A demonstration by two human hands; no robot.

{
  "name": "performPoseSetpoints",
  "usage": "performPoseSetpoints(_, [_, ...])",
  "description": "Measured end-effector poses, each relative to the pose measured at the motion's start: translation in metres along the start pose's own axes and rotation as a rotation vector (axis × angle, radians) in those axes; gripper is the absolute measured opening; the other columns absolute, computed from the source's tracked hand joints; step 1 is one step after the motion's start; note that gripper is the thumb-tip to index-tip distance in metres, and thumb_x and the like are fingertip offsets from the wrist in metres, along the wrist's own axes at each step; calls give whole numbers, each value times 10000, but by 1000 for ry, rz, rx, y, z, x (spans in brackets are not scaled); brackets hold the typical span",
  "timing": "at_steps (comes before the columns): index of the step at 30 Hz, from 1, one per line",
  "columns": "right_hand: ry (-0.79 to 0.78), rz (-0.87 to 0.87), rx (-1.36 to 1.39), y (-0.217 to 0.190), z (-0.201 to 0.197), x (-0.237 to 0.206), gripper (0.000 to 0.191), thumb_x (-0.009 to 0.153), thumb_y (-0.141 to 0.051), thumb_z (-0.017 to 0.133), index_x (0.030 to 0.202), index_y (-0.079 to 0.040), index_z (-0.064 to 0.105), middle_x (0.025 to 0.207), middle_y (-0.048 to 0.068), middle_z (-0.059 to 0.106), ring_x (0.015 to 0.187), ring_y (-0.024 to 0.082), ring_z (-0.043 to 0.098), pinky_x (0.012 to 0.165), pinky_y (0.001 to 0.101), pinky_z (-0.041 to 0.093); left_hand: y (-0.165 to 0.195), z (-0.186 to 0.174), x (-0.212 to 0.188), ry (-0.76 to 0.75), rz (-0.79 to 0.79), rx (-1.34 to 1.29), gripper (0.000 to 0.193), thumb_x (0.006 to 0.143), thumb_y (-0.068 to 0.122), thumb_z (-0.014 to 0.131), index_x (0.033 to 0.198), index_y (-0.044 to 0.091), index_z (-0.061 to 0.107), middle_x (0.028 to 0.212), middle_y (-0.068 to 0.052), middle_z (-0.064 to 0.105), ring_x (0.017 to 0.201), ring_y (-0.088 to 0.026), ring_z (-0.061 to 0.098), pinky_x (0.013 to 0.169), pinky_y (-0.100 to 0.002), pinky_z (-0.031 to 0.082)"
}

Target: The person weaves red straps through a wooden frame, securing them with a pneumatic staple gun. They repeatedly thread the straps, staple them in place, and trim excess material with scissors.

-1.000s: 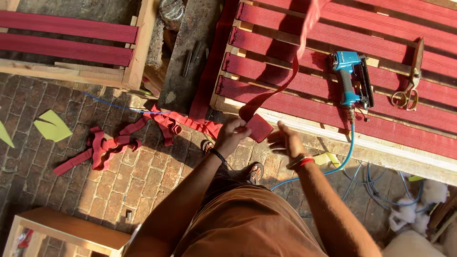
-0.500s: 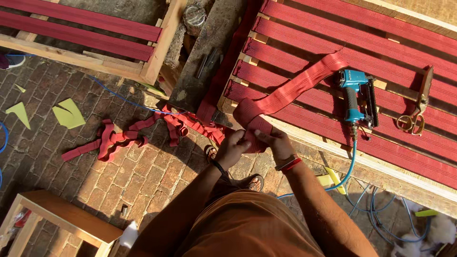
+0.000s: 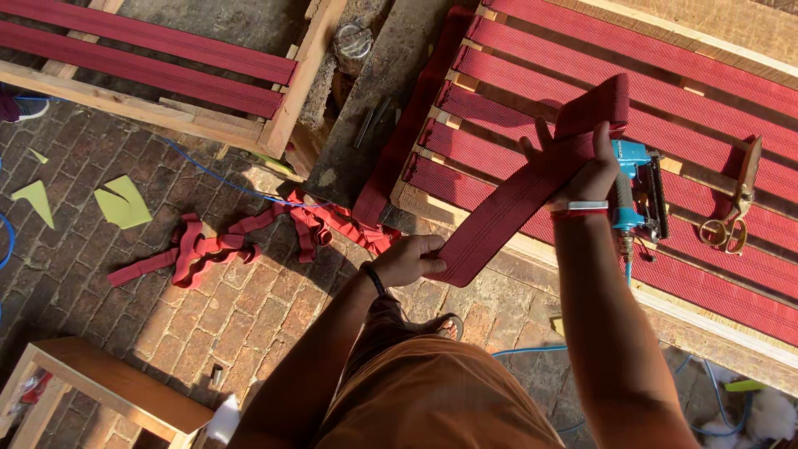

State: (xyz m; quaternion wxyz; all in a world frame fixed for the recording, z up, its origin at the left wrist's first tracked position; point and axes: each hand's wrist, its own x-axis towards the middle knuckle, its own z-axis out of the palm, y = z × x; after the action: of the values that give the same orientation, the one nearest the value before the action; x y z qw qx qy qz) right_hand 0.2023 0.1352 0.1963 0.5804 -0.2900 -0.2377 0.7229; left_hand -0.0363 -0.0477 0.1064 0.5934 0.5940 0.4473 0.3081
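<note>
1. Webbing strap [image 3: 519,199], a broad red ribbed band, runs taut on a slant between the person's two hands, above the near rail of a wooden frame [image 3: 598,274].
2. Nearest the body, the left hand [image 3: 409,259] pinches the strap's lower end, fingers curled under it and thumb pressed on top, over the brick floor [image 3: 208,308].
3. Higher up, the right hand [image 3: 582,170] lies against the strap with fingers spread along the band; the strap's upper end folds over above the fingertips.
4. Just beside the right wrist, a blue staple gun [image 3: 636,187] rests on the frame's red straps, its blue hose [image 3: 582,382] trailing down over the near rail to the floor.
5. Farther right on the same frame lies a pair of scissors [image 3: 736,208], well apart from both hands.
6. Left of the left hand, a tangle of loose red strap pieces [image 3: 249,237] lies on the bricks, with green paper scraps [image 3: 120,204] beyond it.
7. At the lower left corner stands part of a bare wooden stand [image 3: 100,387].
8. Farthest off, at the upper left, a second wooden frame [image 3: 191,116] carries two red straps stretched across it.
</note>
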Motion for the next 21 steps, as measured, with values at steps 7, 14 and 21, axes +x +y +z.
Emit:
performPoseSetpoints(7, [-175,-182,-154,-35,-14,53,528,1032,-484,557,1338,-56,593,1079,110,672,990,259,619,861,472,517,10,-24,-4,-123,-121,-18,259,957,95,677,1207,26,667,1160,-56,753,1073,-138,706,940,-348,589])
performPoseSetpoints(14, [10,-229,-439,-46,-16,80,357,984,-169,679,1321,-53,658,1168,36,735,1084,190,690,995,376,568,4,-38,-8,-183,-198,4,272,960,57,670,1230,23,664,1190,-63,754,1107,-162,701,979,-345,571])
performPoseSetpoints(21, [-67,208,-1093,-72,8,57,525,939,-71,698,1453,-129,609,1294,11,717,1175,142,658,1030,327,507,-20,-56,-19,-208,-266,79,425,913,128,703,1329,83,631,1234,-49,742,1126,-168,706,988,-342,547])
